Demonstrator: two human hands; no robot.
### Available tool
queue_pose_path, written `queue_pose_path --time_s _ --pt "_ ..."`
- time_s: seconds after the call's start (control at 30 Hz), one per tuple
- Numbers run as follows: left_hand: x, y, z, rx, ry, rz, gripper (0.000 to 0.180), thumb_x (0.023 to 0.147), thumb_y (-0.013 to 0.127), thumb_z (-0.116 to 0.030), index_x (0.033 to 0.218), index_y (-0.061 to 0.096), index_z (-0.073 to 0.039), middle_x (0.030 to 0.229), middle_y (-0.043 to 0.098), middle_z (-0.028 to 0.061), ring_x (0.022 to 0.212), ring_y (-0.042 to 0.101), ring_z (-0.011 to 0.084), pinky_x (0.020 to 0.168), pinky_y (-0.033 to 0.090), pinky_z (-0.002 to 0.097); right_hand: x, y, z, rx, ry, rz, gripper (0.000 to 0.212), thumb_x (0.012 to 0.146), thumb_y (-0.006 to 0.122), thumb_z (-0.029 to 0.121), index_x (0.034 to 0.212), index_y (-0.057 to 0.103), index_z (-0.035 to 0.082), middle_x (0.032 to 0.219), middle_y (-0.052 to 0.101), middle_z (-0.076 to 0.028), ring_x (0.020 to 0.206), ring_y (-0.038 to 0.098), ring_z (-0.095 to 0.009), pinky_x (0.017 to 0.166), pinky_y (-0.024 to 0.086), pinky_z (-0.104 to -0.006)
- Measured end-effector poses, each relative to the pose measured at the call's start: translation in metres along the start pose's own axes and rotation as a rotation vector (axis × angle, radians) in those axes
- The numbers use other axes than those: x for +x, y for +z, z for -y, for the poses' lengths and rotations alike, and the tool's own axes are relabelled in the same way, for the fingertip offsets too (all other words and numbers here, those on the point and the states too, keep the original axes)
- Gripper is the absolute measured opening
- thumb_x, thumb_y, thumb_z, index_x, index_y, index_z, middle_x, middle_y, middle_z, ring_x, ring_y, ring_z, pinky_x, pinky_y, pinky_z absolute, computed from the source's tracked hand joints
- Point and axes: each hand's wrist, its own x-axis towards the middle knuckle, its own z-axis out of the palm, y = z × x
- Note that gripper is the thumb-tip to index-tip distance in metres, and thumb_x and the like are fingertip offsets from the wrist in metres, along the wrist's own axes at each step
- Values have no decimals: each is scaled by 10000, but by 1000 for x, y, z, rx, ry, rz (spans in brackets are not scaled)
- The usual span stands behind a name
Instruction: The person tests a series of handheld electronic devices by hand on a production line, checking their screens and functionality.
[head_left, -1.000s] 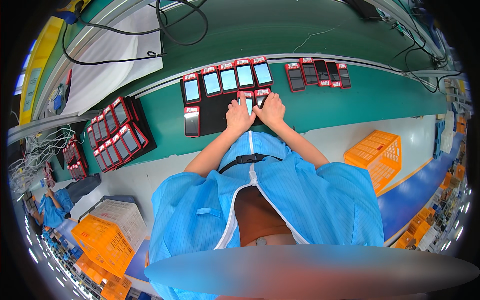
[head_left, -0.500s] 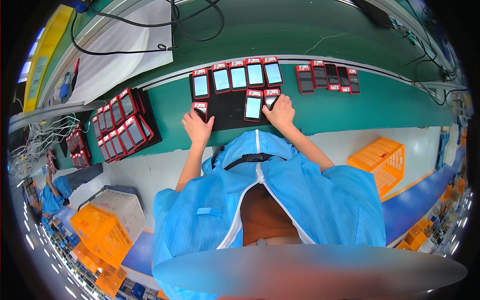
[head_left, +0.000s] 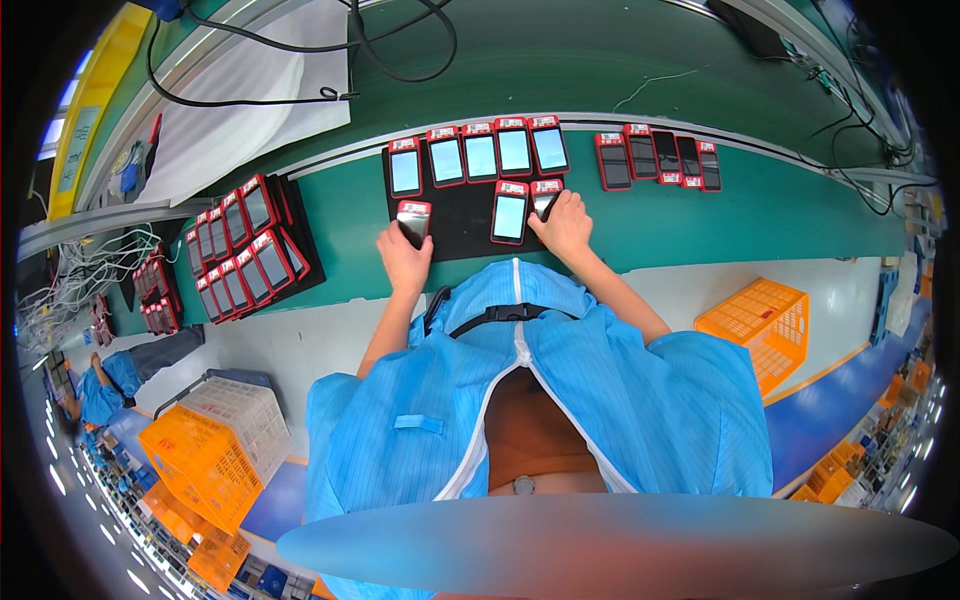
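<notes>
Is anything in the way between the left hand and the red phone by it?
No, nothing visible: the left hand holds the red-edged phone directly, at its lower end.

Your left hand (head_left: pixel 405 262) grips left of centre frame, your right hand (head_left: pixel 564 228) upper right of it, forearms (head_left: pixel 388 328) slanting inward.
</notes>
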Motion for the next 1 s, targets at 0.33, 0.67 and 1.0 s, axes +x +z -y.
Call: queue_pose_path --time_s 0.33,0.67,1.0 --pt "-8 16 -12 -33 11 -9 790 717 817 -251 1372 456 3 1157 543 201 1104 485 382 963 429 466 -1 -2 -3 31 -38 -38 821 695 784 434 1238 442 -78 1031 558 -168 971 608 -323 728 560 -415" --pt "-7 18 -16 -81 -81 -60 800 695 836 -274 1364 474 -29 1116 560 204 1081 498 394 947 426 475 2 1 -4 99 -79 -86 877 668 795 391 1308 413 -72 1050 557 -174 981 598 -334 749 548 -428" --pt "-6 19 -16 -23 -74 -60 792 709 818 -303 1370 458 -55 1133 540 193 1095 483 385 970 387 487 4 2 -3 105 -54 -100 868 661 789 399 1295 423 -68 1042 549 -176 954 612 -344 729 557 -438"
